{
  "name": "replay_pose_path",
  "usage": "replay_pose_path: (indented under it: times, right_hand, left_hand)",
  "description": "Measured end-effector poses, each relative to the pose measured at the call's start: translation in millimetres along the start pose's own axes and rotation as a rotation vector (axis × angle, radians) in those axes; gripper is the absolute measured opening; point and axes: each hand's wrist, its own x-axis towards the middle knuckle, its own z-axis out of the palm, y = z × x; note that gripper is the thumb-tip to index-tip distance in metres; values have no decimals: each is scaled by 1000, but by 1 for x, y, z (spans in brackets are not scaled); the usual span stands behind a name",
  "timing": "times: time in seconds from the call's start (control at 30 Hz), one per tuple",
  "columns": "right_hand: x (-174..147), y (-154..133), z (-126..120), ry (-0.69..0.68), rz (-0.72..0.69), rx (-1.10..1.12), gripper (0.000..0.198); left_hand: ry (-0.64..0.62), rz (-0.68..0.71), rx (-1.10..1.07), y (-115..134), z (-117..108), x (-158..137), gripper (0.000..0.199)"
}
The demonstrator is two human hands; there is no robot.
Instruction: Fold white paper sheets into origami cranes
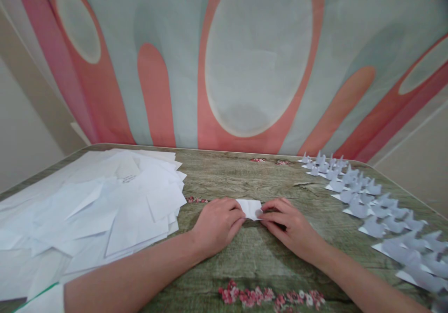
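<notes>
A small folded piece of white paper [249, 207] is held between my two hands, just above or on the table; which of the two I cannot tell. My left hand [219, 222] pinches its left edge, with the fingers curled. On the other side, my right hand [289, 224] grips the right edge between thumb and fingers. A crease runs down the paper near its middle. To the left lies a large loose heap of white paper sheets [136, 210]. Along the right side stand rows of folded white paper birds [359, 205].
The wood-patterned table [217, 173] has printed pink flowers [245, 295] near its front edge and farther back. Behind it hangs a backdrop [185, 70] in coral and grey-green with pale ovals, close to the table's far edge.
</notes>
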Motion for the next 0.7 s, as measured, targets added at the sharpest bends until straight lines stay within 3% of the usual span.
replay_pose_path:
  times: [0.23,0.57,0.7]
  right_hand:
    - [2,-3,-2,-20,161,185,17]
    - [11,-1,10,60,311,19,26]
    - [14,0,12,90,363,26,20]
  left_hand:
    - [31,-104,-146,-1,-1,3,23]
    - [52,-202,-225,-6,2,9,21]
    - [68,-213,-258,-8,3,12,21]
